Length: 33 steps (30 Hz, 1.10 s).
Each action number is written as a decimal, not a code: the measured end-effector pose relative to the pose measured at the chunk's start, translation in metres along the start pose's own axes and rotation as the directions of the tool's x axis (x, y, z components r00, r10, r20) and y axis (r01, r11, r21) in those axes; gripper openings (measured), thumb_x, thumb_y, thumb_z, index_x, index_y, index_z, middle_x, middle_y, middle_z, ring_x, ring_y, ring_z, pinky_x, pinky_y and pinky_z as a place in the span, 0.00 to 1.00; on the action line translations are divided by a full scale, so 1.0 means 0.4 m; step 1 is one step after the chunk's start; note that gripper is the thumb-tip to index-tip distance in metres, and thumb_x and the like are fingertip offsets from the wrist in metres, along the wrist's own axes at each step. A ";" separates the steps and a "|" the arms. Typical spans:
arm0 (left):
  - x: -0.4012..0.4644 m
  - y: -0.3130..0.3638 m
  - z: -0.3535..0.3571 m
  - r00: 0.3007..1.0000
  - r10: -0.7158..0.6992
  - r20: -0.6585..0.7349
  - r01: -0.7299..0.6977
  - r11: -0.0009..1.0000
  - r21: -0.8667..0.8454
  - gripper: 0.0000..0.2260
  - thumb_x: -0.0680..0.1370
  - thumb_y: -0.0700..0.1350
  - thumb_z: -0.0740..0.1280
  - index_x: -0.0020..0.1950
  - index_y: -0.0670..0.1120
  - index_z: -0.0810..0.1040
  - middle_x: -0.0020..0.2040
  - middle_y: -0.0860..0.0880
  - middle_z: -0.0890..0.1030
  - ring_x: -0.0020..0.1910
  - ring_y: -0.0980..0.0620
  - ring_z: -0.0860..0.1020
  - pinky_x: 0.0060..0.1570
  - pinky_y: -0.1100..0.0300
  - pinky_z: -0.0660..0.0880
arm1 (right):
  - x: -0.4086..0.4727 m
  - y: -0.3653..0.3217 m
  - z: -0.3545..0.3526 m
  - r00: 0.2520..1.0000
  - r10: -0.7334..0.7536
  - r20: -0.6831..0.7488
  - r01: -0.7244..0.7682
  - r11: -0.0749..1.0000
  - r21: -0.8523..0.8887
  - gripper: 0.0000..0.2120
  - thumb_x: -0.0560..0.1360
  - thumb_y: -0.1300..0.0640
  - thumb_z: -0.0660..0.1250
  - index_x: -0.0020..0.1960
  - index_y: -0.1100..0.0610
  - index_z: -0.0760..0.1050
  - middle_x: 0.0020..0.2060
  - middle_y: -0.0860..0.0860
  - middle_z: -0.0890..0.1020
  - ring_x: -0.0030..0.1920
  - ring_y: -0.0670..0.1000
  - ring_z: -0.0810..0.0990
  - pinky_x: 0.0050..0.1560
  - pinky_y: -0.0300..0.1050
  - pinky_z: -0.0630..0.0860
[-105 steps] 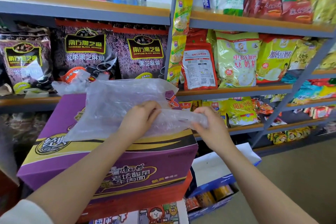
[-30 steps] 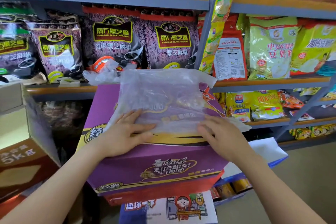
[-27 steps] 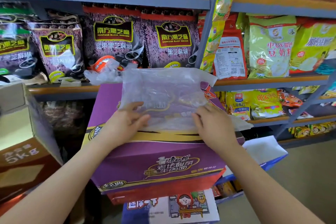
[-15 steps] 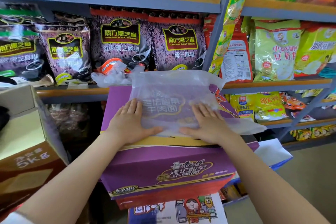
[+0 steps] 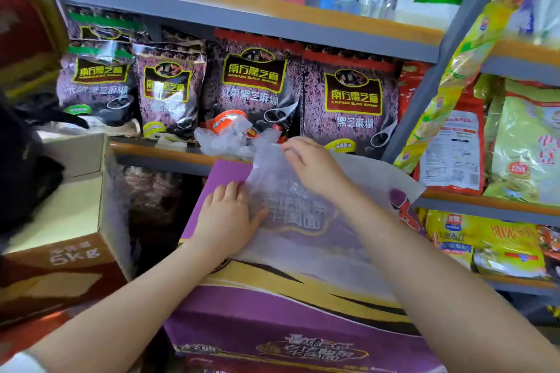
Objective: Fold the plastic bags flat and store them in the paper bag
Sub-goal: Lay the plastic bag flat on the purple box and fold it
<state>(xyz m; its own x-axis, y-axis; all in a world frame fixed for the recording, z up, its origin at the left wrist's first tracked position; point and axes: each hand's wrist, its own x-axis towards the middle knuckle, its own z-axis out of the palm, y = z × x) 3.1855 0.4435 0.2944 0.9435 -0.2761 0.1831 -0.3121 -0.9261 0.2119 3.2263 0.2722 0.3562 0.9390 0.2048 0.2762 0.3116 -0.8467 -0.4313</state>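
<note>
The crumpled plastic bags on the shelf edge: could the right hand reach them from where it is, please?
Probably yes: the right hand pinches the clear bag right beside the crumpled plastic bags, with nothing between them.

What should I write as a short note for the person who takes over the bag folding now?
Left hand: flat, pressing the clear bag onto the purple box.
Right hand: fingers pinch the bag's far edge, lifted.
More crumpled bags lie on the shelf behind.
Done: bag spread on the box.
Left: fold it, fold the rest, store all. Paper bag is not in view.
</note>
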 end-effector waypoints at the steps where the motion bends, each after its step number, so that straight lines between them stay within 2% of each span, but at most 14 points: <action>1: 0.000 0.001 0.004 1.000 0.003 -0.014 -0.003 1.000 -0.020 0.40 0.71 0.67 0.45 0.66 0.37 0.69 0.63 0.38 0.73 0.61 0.37 0.72 0.59 0.47 0.69 | 0.049 -0.007 0.008 0.998 0.017 0.063 -0.018 1.000 0.013 0.13 0.80 0.62 0.55 0.60 0.65 0.74 0.56 0.60 0.77 0.56 0.58 0.75 0.55 0.47 0.67; 3: -0.003 -0.003 0.009 0.999 0.021 0.044 -0.023 0.999 0.041 0.50 0.65 0.73 0.35 0.73 0.39 0.60 0.71 0.40 0.64 0.70 0.40 0.64 0.68 0.48 0.61 | 0.137 -0.007 0.040 0.971 0.104 0.214 -0.100 0.995 -0.032 0.13 0.81 0.58 0.53 0.55 0.64 0.73 0.46 0.60 0.75 0.46 0.56 0.73 0.45 0.49 0.67; 5: -0.014 -0.010 0.009 0.993 0.029 0.114 -0.040 0.994 0.099 0.51 0.62 0.73 0.24 0.76 0.45 0.51 0.76 0.43 0.56 0.74 0.44 0.56 0.72 0.50 0.54 | 0.202 0.010 0.087 0.932 0.199 0.302 -0.159 0.975 -0.152 0.14 0.80 0.55 0.54 0.40 0.59 0.69 0.41 0.58 0.71 0.44 0.55 0.71 0.41 0.46 0.64; 8: -0.042 -0.020 0.004 0.988 -0.009 0.153 -0.004 0.997 0.083 0.36 0.76 0.67 0.36 0.69 0.48 0.68 0.66 0.39 0.73 0.62 0.41 0.75 0.58 0.45 0.72 | 0.257 0.031 0.135 0.911 0.264 0.317 -0.214 0.959 -0.185 0.18 0.77 0.49 0.61 0.32 0.56 0.64 0.32 0.52 0.70 0.41 0.54 0.71 0.42 0.45 0.65; 10: -0.072 -0.034 -0.003 0.987 -0.014 0.159 0.000 0.996 0.089 0.33 0.78 0.65 0.41 0.66 0.48 0.73 0.63 0.38 0.75 0.60 0.40 0.76 0.54 0.44 0.74 | 0.258 0.020 0.137 0.906 0.240 0.350 -0.259 0.966 0.010 0.20 0.75 0.51 0.66 0.29 0.54 0.62 0.28 0.50 0.65 0.33 0.50 0.67 0.34 0.43 0.61; 12: -0.112 -0.043 -0.008 0.994 0.024 0.107 -0.037 0.992 0.124 0.32 0.77 0.64 0.44 0.64 0.45 0.75 0.67 0.38 0.71 0.63 0.39 0.74 0.59 0.45 0.73 | 0.251 0.009 0.132 0.893 0.173 0.415 -0.298 0.919 0.257 0.18 0.74 0.55 0.67 0.29 0.55 0.64 0.28 0.50 0.64 0.30 0.47 0.64 0.31 0.43 0.58; 14: -0.141 -0.052 -0.009 0.995 0.074 0.073 -0.085 0.983 0.166 0.32 0.77 0.64 0.46 0.64 0.44 0.75 0.69 0.40 0.69 0.66 0.40 0.70 0.65 0.48 0.65 | 0.246 -0.007 0.131 0.889 0.063 0.454 -0.223 0.925 0.309 0.15 0.74 0.58 0.66 0.31 0.55 0.67 0.28 0.49 0.67 0.31 0.47 0.65 0.32 0.41 0.60; 16: -0.152 -0.056 -0.017 0.994 0.060 0.096 -0.078 0.977 0.197 0.33 0.77 0.65 0.44 0.66 0.43 0.73 0.69 0.44 0.70 0.66 0.43 0.71 0.63 0.50 0.60 | 0.248 -0.017 0.156 0.918 -0.032 0.394 -0.057 0.976 0.212 0.12 0.75 0.58 0.65 0.34 0.58 0.71 0.30 0.52 0.72 0.34 0.50 0.70 0.36 0.43 0.63; 20: -0.150 -0.054 -0.021 0.988 0.001 0.155 -0.028 0.985 0.170 0.38 0.76 0.68 0.41 0.68 0.41 0.71 0.66 0.45 0.74 0.64 0.46 0.73 0.63 0.53 0.61 | 0.239 -0.018 0.200 0.992 -0.027 0.124 0.058 0.965 -0.255 0.10 0.78 0.57 0.59 0.46 0.59 0.78 0.46 0.58 0.80 0.50 0.59 0.77 0.44 0.48 0.66; 23: -0.154 -0.056 -0.019 0.991 0.002 0.131 -0.023 0.987 0.161 0.43 0.73 0.72 0.42 0.70 0.39 0.67 0.67 0.44 0.73 0.65 0.47 0.72 0.65 0.53 0.61 | 0.177 -0.036 0.185 0.990 -0.139 0.021 0.136 0.909 -0.395 0.13 0.79 0.56 0.55 0.61 0.56 0.73 0.61 0.55 0.75 0.63 0.58 0.70 0.61 0.50 0.62; 26: -0.152 -0.059 -0.018 0.993 0.006 0.118 -0.023 0.989 0.148 0.48 0.70 0.75 0.43 0.69 0.37 0.67 0.66 0.44 0.74 0.65 0.46 0.72 0.64 0.55 0.60 | 0.072 -0.041 0.183 0.937 -0.278 0.212 0.337 0.879 -0.337 0.24 0.80 0.48 0.53 0.74 0.55 0.58 0.75 0.52 0.60 0.75 0.52 0.56 0.74 0.49 0.48; 29: -0.146 -0.052 -0.029 0.992 -0.006 0.123 -0.015 0.985 0.169 0.52 0.67 0.77 0.39 0.70 0.36 0.66 0.68 0.43 0.71 0.67 0.46 0.70 0.67 0.56 0.57 | 0.031 0.018 0.182 0.914 -0.043 0.404 0.191 0.923 -0.335 0.30 0.79 0.39 0.47 0.77 0.50 0.45 0.77 0.48 0.47 0.77 0.49 0.46 0.74 0.50 0.42; 31: -0.142 -0.051 -0.038 0.991 0.031 0.133 -0.052 0.986 0.159 0.59 0.58 0.80 0.32 0.75 0.39 0.51 0.75 0.45 0.53 0.74 0.49 0.54 0.69 0.59 0.42 | 0.031 0.070 0.162 0.920 0.089 0.383 0.070 0.922 -0.381 0.31 0.78 0.36 0.44 0.77 0.48 0.43 0.77 0.48 0.46 0.77 0.50 0.46 0.75 0.51 0.43; 33: -0.141 -0.047 -0.051 0.979 0.007 0.206 -0.037 0.989 0.143 0.62 0.49 0.80 0.26 0.75 0.42 0.39 0.73 0.51 0.38 0.74 0.54 0.40 0.67 0.60 0.32 | 0.015 0.112 0.133 0.923 0.172 0.344 -0.016 0.911 -0.413 0.31 0.78 0.36 0.43 0.77 0.48 0.44 0.77 0.49 0.48 0.77 0.50 0.48 0.75 0.51 0.44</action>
<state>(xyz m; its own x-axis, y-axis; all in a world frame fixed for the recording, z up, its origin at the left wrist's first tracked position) 3.1358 0.4816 0.2995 0.9440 -0.3296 -0.0170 -0.3279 -0.9424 0.0655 3.2537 0.2616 0.2926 0.9705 0.2122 -0.1145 0.2087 -0.9771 -0.0422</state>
